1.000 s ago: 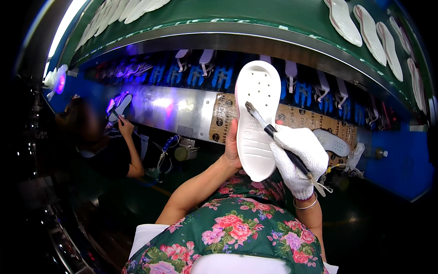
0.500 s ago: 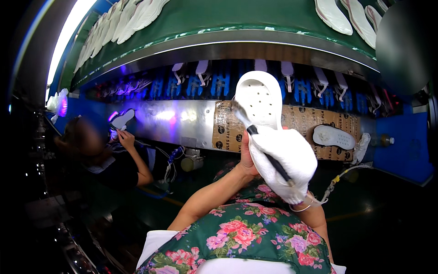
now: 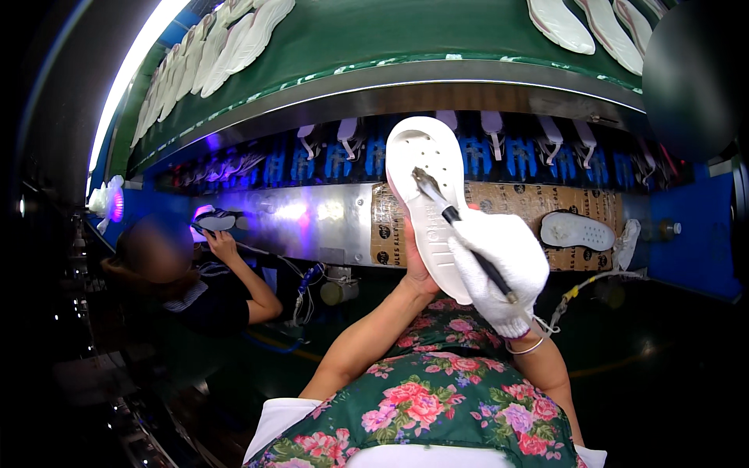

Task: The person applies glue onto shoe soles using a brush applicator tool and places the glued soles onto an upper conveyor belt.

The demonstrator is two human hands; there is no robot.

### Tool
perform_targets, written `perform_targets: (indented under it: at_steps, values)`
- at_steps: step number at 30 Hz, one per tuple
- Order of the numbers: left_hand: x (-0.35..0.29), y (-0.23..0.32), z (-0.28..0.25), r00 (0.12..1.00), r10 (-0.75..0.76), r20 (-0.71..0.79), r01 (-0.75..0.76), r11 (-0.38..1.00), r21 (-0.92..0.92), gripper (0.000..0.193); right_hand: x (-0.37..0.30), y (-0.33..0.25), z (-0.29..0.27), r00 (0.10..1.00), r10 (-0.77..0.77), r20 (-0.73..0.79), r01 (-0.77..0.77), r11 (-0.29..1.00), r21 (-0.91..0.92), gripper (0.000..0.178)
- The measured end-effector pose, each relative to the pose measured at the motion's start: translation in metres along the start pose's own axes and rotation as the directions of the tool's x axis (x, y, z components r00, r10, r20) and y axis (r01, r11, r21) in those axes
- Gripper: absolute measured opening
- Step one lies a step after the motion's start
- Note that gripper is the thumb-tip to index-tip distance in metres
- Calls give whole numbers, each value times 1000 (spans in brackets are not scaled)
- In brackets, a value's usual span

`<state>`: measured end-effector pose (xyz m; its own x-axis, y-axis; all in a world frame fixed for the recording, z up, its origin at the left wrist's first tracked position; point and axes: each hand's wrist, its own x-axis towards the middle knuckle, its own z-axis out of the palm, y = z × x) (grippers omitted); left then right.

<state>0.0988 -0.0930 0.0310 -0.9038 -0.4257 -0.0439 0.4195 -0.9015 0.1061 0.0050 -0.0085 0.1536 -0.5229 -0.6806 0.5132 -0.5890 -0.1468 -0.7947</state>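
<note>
My bare left hand (image 3: 419, 267) is closed on the left edge of a white shoe sole (image 3: 441, 253), which it holds up in front of me. Small holes dot the sole's wide far end, and raised ribs run along its narrower near part. In a white knitted glove, my right hand (image 3: 509, 248) grips a brush (image 3: 450, 213) with a dark handle and a metal collar. The brush's bristles lie over the wide part of the sole and look to be touching it. The handle's end sticks out over the back of the glove.
Another sole (image 3: 576, 231) rests on a cardboard-covered part of the bench (image 3: 507, 201), beside a crumpled white cloth (image 3: 626, 244). Blue racks (image 3: 339, 162) with white straps run behind. White soles (image 3: 562, 27) line a green shelf (image 3: 390, 35) beyond. At left a co-worker's hand (image 3: 224, 246) holds a shoe.
The brush and my gloved right hand have come down and right along the sole, uncovering its near part; the bristles moved from its left edge onto its face. The co-worker's shoe has turned.
</note>
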Motion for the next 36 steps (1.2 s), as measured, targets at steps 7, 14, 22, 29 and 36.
perform_targets:
  at_steps: [7,14,22,29,36]
  values:
    - [5,14,3,999,27,-17,-26,995,101,102,-4,7,5,997,63,52,-72,978,194,21]
    - [12,19,19,996,-67,60,68,997,-27,104,-11,9,10,981,-147,123,131,983,130,26]
    - [19,29,17,981,-88,174,113,985,-134,100,-19,18,12,957,-237,166,226,971,84,26]
    - [16,45,16,998,-43,-40,40,997,-70,106,-15,21,-5,977,-32,212,-3,987,161,25]
    - [5,52,14,988,-153,39,150,987,61,107,-24,24,-9,944,103,315,-212,918,336,20]
